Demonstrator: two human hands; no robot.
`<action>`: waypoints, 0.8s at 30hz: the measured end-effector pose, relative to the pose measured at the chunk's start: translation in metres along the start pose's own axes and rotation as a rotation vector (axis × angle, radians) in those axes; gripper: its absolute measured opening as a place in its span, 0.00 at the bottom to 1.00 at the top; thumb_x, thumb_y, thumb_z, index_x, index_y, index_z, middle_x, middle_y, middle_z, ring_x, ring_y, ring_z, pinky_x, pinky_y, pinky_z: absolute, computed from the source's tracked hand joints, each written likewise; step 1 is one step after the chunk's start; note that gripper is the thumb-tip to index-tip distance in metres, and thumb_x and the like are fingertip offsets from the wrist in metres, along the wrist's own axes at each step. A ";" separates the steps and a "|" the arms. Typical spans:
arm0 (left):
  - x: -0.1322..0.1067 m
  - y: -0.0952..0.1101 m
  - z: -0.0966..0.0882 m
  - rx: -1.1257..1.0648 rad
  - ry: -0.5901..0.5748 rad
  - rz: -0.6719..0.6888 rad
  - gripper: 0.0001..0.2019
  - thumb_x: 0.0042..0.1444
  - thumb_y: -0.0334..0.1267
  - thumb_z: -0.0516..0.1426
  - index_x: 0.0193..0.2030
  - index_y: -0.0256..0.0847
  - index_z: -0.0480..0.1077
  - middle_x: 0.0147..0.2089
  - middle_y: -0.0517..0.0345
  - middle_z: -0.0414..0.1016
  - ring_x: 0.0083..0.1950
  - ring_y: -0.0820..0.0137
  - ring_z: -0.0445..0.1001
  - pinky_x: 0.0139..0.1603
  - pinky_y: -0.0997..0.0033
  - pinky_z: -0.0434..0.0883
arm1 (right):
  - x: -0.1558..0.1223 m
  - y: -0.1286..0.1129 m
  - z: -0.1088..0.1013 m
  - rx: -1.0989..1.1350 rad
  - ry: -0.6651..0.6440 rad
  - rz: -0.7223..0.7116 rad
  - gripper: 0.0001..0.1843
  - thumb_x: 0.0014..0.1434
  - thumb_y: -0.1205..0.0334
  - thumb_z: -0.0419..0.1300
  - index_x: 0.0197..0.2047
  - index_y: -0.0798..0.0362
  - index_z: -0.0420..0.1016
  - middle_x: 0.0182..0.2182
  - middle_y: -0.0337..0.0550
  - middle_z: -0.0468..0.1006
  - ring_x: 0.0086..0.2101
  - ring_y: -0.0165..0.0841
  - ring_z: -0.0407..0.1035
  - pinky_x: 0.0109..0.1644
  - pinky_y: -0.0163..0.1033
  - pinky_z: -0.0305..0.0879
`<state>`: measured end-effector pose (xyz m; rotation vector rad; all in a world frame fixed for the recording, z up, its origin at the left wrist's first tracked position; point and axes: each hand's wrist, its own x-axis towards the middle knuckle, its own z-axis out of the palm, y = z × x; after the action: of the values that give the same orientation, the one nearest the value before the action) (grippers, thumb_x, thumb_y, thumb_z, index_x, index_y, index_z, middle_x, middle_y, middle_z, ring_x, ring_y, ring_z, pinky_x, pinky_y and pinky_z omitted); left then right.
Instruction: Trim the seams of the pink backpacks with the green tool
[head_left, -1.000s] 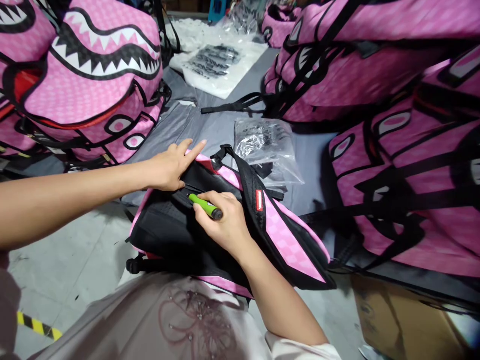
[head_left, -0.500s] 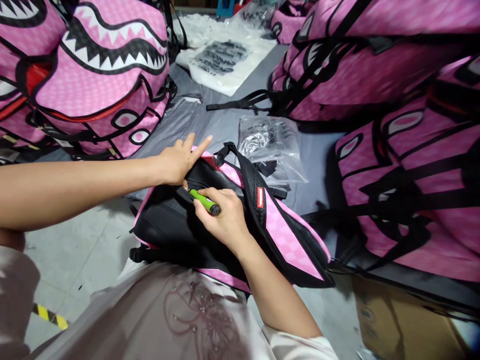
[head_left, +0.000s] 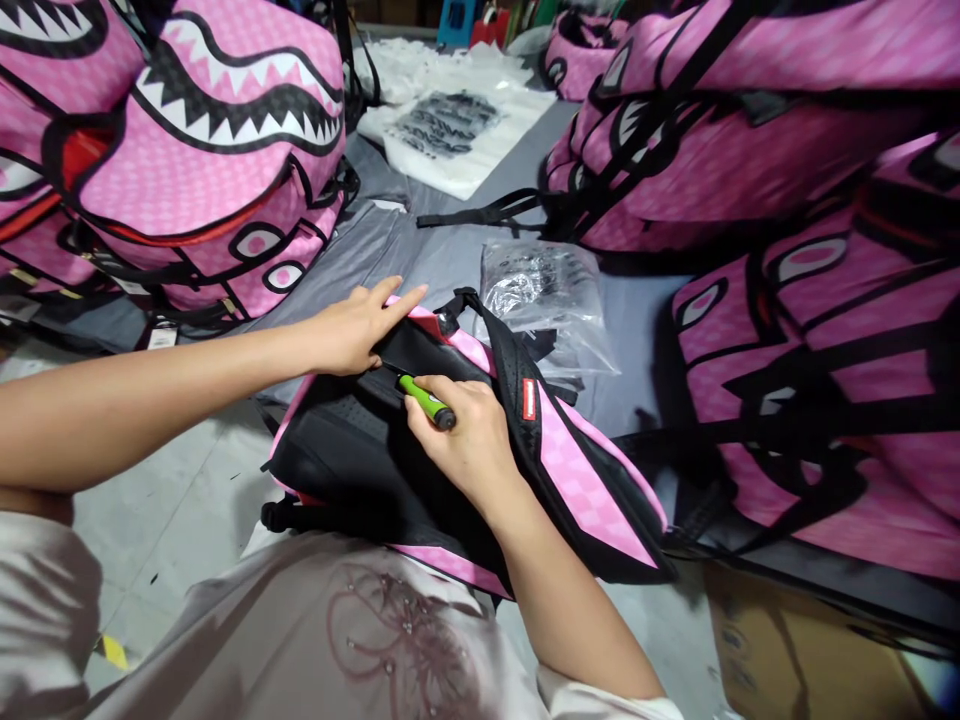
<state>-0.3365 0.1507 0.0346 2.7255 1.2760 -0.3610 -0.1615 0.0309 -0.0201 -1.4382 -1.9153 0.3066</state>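
A pink-and-black backpack (head_left: 352,440) lies across my lap and the table edge with its black back panel up. My right hand (head_left: 469,430) is closed around the handle of a green-and-black screwdriver (head_left: 426,402). Its thin dark shaft points left toward my left thumb, and the tip is hard to make out against the black panel. My left hand (head_left: 352,330) grips the upper left part of the backpack, thumb on the panel and forefinger stretched past the pink edge. Beside my right hand runs a black shoulder strap with a red label (head_left: 529,399).
Pink shark-mouth backpacks (head_left: 240,100) stand at the left, and more pink backpacks (head_left: 825,300) crowd the right. A clear plastic bag (head_left: 551,300) lies on the grey-covered table (head_left: 630,310) just beyond my work. White printed bags (head_left: 450,125) lie farther back. A cardboard box (head_left: 795,640) is below right.
My right hand has drawn the screwdriver slightly right, away from my left thumb, and more of its thin shaft shows. My left hand stays on the backpack; the whole view has shifted slightly.
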 end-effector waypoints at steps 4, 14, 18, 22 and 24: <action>0.001 -0.003 -0.006 -0.017 -0.089 0.018 0.55 0.56 0.33 0.60 0.77 0.51 0.24 0.80 0.38 0.29 0.76 0.43 0.51 0.69 0.53 0.64 | 0.001 -0.004 -0.003 0.043 -0.017 0.018 0.08 0.62 0.62 0.63 0.43 0.50 0.82 0.38 0.42 0.86 0.33 0.38 0.78 0.45 0.42 0.67; 0.008 -0.011 -0.006 0.029 -0.144 -0.003 0.55 0.55 0.33 0.60 0.77 0.53 0.23 0.80 0.40 0.31 0.75 0.43 0.56 0.66 0.53 0.67 | 0.005 -0.008 -0.001 0.185 -0.061 0.009 0.09 0.63 0.61 0.65 0.45 0.52 0.82 0.41 0.43 0.87 0.38 0.38 0.79 0.47 0.43 0.66; 0.010 -0.010 -0.006 0.045 -0.148 -0.010 0.57 0.55 0.33 0.61 0.77 0.53 0.21 0.80 0.38 0.29 0.75 0.43 0.56 0.67 0.54 0.66 | 0.011 -0.003 0.003 0.224 -0.048 0.031 0.09 0.62 0.64 0.64 0.46 0.51 0.82 0.42 0.41 0.87 0.38 0.36 0.79 0.48 0.43 0.66; 0.007 -0.011 -0.007 0.012 -0.127 0.012 0.55 0.56 0.31 0.59 0.77 0.51 0.22 0.80 0.37 0.28 0.76 0.44 0.53 0.69 0.53 0.63 | 0.019 -0.005 0.011 0.227 -0.082 0.044 0.11 0.61 0.65 0.64 0.47 0.48 0.82 0.43 0.40 0.87 0.41 0.36 0.80 0.48 0.43 0.66; 0.008 -0.011 -0.008 -0.004 -0.155 -0.003 0.55 0.56 0.30 0.59 0.77 0.50 0.22 0.80 0.37 0.27 0.77 0.43 0.51 0.70 0.53 0.63 | 0.023 -0.006 0.014 0.234 -0.101 0.046 0.11 0.62 0.65 0.64 0.48 0.48 0.82 0.43 0.40 0.86 0.41 0.36 0.80 0.49 0.43 0.66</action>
<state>-0.3387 0.1648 0.0401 2.6333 1.2382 -0.5579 -0.1784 0.0528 -0.0180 -1.3334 -1.8571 0.6144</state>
